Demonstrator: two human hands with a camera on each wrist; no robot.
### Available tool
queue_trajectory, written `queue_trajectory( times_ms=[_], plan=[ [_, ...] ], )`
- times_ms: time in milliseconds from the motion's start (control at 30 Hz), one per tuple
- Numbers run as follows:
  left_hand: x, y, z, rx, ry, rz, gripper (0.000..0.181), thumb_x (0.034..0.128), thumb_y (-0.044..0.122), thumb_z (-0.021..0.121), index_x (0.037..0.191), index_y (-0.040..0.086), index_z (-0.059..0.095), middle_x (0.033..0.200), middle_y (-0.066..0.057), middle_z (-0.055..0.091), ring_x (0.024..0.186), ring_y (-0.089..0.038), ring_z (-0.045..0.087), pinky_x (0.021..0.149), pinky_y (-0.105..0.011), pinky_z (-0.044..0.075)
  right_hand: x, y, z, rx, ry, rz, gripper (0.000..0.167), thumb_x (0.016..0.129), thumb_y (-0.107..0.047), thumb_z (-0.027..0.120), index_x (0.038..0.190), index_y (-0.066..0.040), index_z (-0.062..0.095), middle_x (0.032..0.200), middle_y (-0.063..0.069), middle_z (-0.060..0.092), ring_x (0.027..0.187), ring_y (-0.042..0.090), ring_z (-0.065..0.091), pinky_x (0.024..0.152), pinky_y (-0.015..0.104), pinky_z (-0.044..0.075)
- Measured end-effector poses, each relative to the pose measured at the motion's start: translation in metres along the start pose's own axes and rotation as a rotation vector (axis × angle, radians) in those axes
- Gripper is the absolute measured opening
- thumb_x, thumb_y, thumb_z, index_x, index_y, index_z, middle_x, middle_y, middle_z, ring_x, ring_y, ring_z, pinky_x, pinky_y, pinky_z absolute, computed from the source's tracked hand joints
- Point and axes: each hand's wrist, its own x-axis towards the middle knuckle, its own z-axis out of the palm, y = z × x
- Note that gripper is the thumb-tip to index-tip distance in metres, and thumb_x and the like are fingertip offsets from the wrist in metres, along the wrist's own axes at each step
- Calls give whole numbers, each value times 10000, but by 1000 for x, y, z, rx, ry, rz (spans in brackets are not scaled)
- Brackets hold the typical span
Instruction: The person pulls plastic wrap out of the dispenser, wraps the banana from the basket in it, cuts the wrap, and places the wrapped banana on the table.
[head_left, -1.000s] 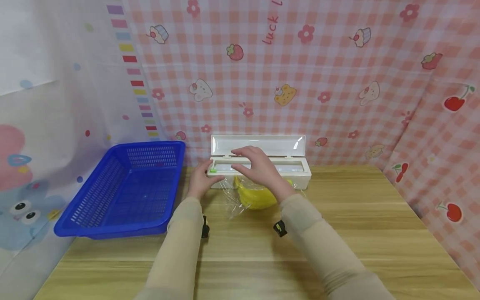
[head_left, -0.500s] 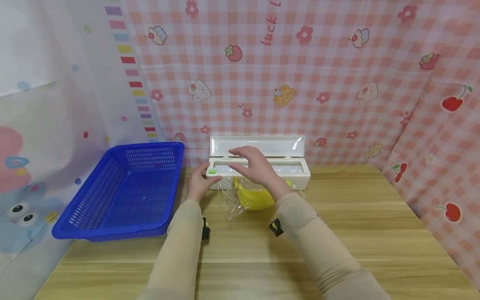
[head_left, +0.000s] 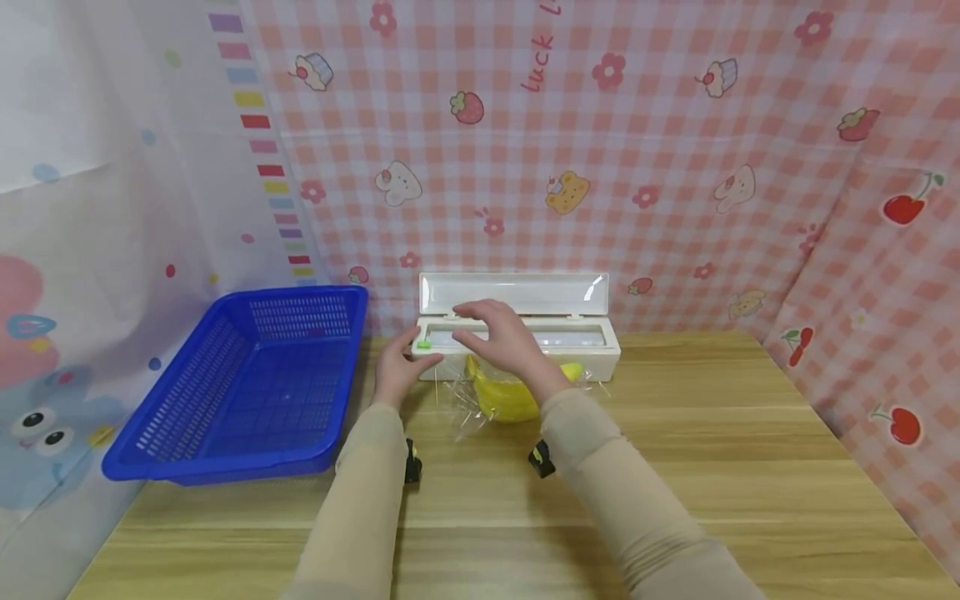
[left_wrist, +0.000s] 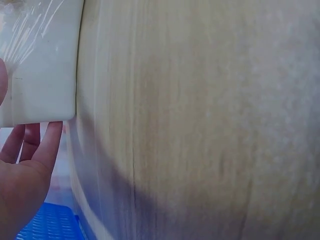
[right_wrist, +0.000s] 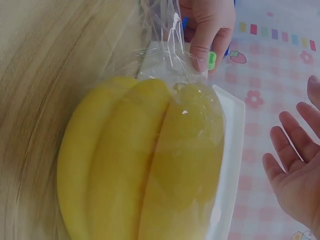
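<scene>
A bunch of yellow bananas (head_left: 506, 402) is shown under clear plastic film (head_left: 467, 410) on a wood-grained table (head_left: 712, 475), laid toward the middle of the far edge, directly in front of a long white box (head_left: 600, 364). The box is placed lengthwise along that far edge, its lid (head_left: 515, 293) raised at the back, and a pale strip (head_left: 570, 338) is seen inside its long opening. The left end of the box is held by the left hand (head_left: 395, 367), with the thumb set on the front face and the fingers set against the end, just beside a small green tab (head_left: 424, 344). The right hand (head_left: 501, 337) is held above the box and bananas, its thumb and fingers spread wide apart, with nothing grasped. The film is creased beyond the left end of the bunch (in the right wrist view it is seen drawn into bright, narrow folds near the left thumb). A blue perforated basket (head_left: 221, 465) is set by the table's left edge, toward the far left corner. Beige sleeves (head_left: 352, 508) are worn on both arms, and pink checked cloth (head_left: 510, 150) is hung behind the far edge.
</scene>
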Motion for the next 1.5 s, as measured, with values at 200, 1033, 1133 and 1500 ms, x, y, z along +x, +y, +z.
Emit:
queue_trajectory(
  times_ms=[200, 1033, 1133, 1500],
  plan=[
    [-1, -2, 0, -20, -4, -7, 666, 790, 145, 851, 1381, 30, 567, 1346, -176, 590, 906, -279, 606, 709, -237, 474, 2, -3, 6, -12, -26, 48, 424, 966, -282, 655, 1337, -83, 603, 1345, 80, 602, 1227, 256, 540, 1082, 410, 395],
    [2, -8, -2, -5, -4, -16, 646, 808, 183, 836, 1380, 45, 570, 1360, -181, 577, 890, -243, 628, 668, -183, 465, 28, -24, 43, -225, -104, 167, 408, 941, -314, 688, 1319, -169, 630, 1334, 42, 604, 1233, 221, 539, 1015, 391, 464],
    [3, -7, -2, 15, 3, -19, 625, 810, 169, 828, 1371, 47, 581, 1333, -185, 598, 878, -260, 634, 658, -181, 462, 29, -24, 49, -237, -103, 170, 404, 937, -318, 691, 1311, -176, 634, 1325, 36, 608, 1217, 219, 547, 991, 388, 479],
    [3, -4, -2, 49, 24, 1, 578, 789, 85, 803, 1332, 32, 612, 1287, -200, 623, 901, -315, 677, 693, -195, 496, 31, -24, 61, -331, -128, 201, 361, 933, -329, 691, 1270, -201, 665, 1334, 40, 610, 1251, 273, 522, 997, 410, 475]
  ],
)
